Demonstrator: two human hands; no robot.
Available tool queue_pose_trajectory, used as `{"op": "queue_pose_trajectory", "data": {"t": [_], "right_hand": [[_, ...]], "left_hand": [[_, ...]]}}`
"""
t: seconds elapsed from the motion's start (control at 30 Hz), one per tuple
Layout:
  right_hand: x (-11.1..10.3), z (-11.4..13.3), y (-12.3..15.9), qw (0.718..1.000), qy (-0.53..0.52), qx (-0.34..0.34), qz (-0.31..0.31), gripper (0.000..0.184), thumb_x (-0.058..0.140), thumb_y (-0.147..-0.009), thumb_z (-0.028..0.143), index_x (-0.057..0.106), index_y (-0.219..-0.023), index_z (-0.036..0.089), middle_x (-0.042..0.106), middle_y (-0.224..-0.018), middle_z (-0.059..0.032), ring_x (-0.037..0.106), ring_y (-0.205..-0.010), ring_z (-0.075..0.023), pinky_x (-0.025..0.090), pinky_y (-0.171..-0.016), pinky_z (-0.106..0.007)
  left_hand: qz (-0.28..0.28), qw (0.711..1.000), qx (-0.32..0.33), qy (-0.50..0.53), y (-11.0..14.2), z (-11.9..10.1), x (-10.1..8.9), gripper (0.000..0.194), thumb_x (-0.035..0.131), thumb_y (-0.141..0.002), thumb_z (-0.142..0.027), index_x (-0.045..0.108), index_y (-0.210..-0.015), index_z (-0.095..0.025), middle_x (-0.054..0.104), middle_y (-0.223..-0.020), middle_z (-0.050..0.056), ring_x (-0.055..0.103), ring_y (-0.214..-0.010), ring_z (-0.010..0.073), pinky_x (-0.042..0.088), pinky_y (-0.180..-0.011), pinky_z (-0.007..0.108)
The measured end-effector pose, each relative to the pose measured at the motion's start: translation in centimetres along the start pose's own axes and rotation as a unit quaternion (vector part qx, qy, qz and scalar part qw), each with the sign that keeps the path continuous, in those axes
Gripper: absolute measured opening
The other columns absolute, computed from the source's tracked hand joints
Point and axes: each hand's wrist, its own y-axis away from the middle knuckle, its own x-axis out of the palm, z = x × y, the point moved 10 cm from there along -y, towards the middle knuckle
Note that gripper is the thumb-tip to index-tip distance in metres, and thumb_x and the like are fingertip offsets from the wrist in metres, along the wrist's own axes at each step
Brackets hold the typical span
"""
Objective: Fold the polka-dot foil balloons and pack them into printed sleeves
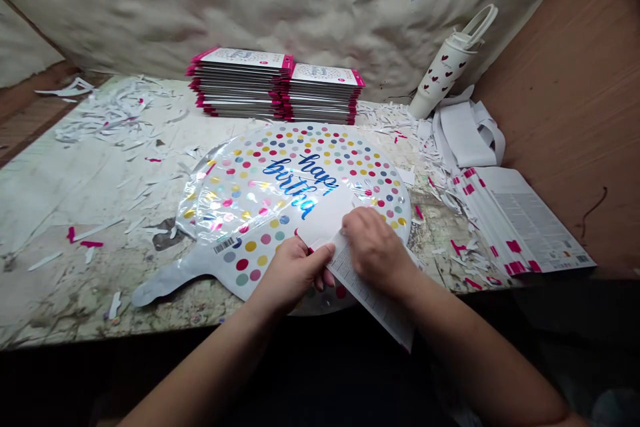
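Both my hands grip a white printed card sleeve (373, 300) near the front edge of the table. My left hand (295, 267) pinches its left side with the thumb on top. My right hand (375, 247) is closed on its upper part, fingers curled; what lies under those fingers is hidden. Fine print covers the sleeve's lower face, and its upper end is plain white. Beneath it lie flat foil balloons (360, 160) with coloured dots and blue "happy birthday" lettering, partly covered by the sleeve and my hands. A silvery balloon neck (175, 280) points to the lower left.
Two stacks of pink-edged packets (240, 87) stand at the back. A white tumbler with hearts (445, 73) leans at back right. Printed card sleeves (535, 220) lie fanned at right beside a white paper strip (465, 133). Paper scraps (110, 113) litter the table (50, 287).
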Motion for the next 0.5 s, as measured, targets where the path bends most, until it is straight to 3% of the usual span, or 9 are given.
{"op": "queue_pose_trajectory", "data": {"t": [0.1,0.17,0.23,0.3,0.37,0.43,0.47,0.5], "right_hand": [[-2.6,-7.7,1.4,0.984,0.080,0.160,-0.020,0.023,0.035,-0.078,0.006,0.055,-0.085,0.014,0.056,-0.082,-0.0118,0.051,-0.078,-0.0229,0.045,-0.069,-0.037],[-4.6,-12.7,3.3,0.948,0.149,0.281,-0.006,0.022,0.037,-0.080,0.010,0.057,-0.087,0.013,0.057,-0.084,-0.0140,0.053,-0.081,-0.0264,0.045,-0.070,-0.041],[-5.9,-14.1,4.4,0.935,0.168,0.312,0.004,0.026,0.041,-0.080,0.014,0.057,-0.101,0.011,0.057,-0.098,-0.0174,0.052,-0.094,-0.0309,0.045,-0.077,-0.047],[-4.6,-10.9,3.6,0.972,0.097,0.209,0.051,0.043,0.046,-0.080,0.020,0.046,-0.123,0.012,0.050,-0.121,-0.0168,0.045,-0.112,-0.0308,0.042,-0.089,-0.047],[-2.1,-4.8,2.7,0.992,-0.011,0.051,0.113,0.059,0.049,-0.080,0.025,0.032,-0.135,0.014,0.040,-0.134,-0.0132,0.038,-0.121,-0.0277,0.039,-0.096,-0.044],[-1.3,-1.0,1.9,0.994,-0.065,-0.008,0.086,0.057,0.046,-0.080,0.018,0.035,-0.135,0.013,0.041,-0.132,-0.0143,0.038,-0.121,-0.0268,0.038,-0.097,-0.044],[-1.4,-0.2,1.5,0.996,-0.081,-0.014,0.046,0.053,0.044,-0.080,0.014,0.040,-0.132,0.012,0.046,-0.126,-0.0152,0.041,-0.117,-0.0262,0.039,-0.096,-0.044],[-1.6,0.2,1.1,0.995,-0.101,-0.021,0.004,0.048,0.042,-0.080,0.011,0.046,-0.128,0.013,0.051,-0.117,-0.0147,0.045,-0.112,-0.0249,0.040,-0.094,-0.043]], "left_hand": [[-0.014,1.000,0.005,0.002,-0.3,0.3,-0.9,0.037,0.057,-0.075,-0.033,0.059,-0.047,-0.010,0.059,-0.043,0.005,0.047,-0.036,0.0061,0.035,-0.039,0.016],[-0.027,0.999,0.012,0.018,-0.5,0.4,-1.4,0.036,0.058,-0.074,-0.032,0.059,-0.047,-0.009,0.059,-0.043,0.006,0.047,-0.036,0.0063,0.035,-0.039,0.016],[-0.048,0.997,0.007,0.067,-0.6,0.4,-1.5,0.027,0.059,-0.073,-0.029,0.060,-0.055,-0.009,0.060,-0.046,0.006,0.048,-0.037,0.0073,0.037,-0.039,0.017],[-0.064,0.990,0.009,0.127,-0.4,0.2,-0.9,0.020,0.058,-0.072,-0.028,0.062,-0.070,-0.008,0.063,-0.053,0.006,0.053,-0.043,0.0097,0.041,-0.043,0.018],[-0.038,0.990,0.037,0.132,0.2,-0.8,0.2,0.026,0.059,-0.073,-0.030,0.061,-0.088,-0.009,0.066,-0.065,0.008,0.060,-0.053,0.0129,0.047,-0.050,0.022],[0.012,0.994,0.098,0.041,1.3,-2.4,0.9,0.036,0.062,-0.074,-0.033,0.058,-0.102,-0.012,0.067,-0.079,0.009,0.063,-0.064,0.0159,0.051,-0.057,0.025],[0.001,0.989,0.144,-0.030,2.0,-3.3,0.2,0.037,0.063,-0.074,-0.033,0.056,-0.106,-0.015,0.067,-0.087,0.008,0.063,-0.069,0.0170,0.052,-0.059,0.027],[-0.050,0.971,0.207,-0.107,2.8,-4.6,-1.4,0.039,0.064,-0.073,-0.031,0.054,-0.109,-0.018,0.065,-0.096,0.008,0.063,-0.076,0.0184,0.052,-0.063,0.029]]}}
